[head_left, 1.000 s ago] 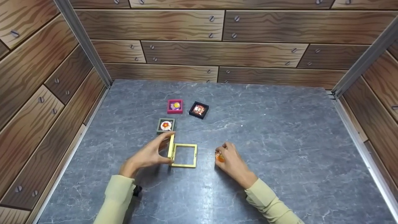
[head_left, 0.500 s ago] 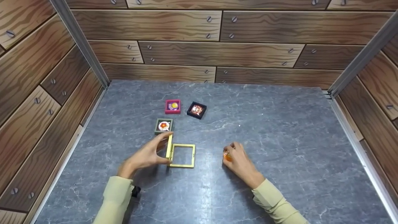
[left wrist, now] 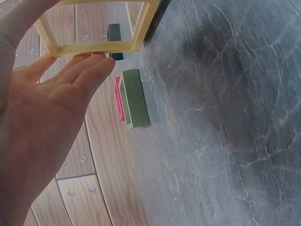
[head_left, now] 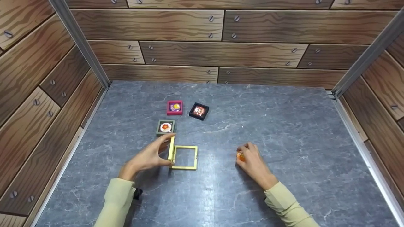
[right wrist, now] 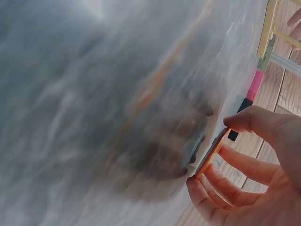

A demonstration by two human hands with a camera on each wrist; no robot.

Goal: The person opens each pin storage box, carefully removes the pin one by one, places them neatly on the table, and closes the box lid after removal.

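Note:
A yellow hinged display frame (head_left: 196, 157) stands opened out, one half flat on the table and the other upright. My left hand (head_left: 143, 160) grips the upright half between thumb and fingers; in the left wrist view its fingers lie under the frame's edge (left wrist: 94, 48). To the right, my right hand (head_left: 255, 164) pinches a small round orange disc (head_left: 240, 156). The right wrist view shows this disc (right wrist: 211, 153) edge-on, thin, held by thumb and fingertips close over the table. The hand covers much of its face in the head view.
Beyond the left hand sit a green frame box (head_left: 157, 127), a pink one (head_left: 175, 113) and a black one (head_left: 196, 117), each with a colourful round piece inside. Wood-patterned walls (head_left: 180, 25) enclose the grey marbled table (head_left: 284, 126) at the back and sides.
My right hand has slid to the right with the orange disc, away from the yellow frame. My left hand keeps its hold on the upright half. The head view has shifted slightly.

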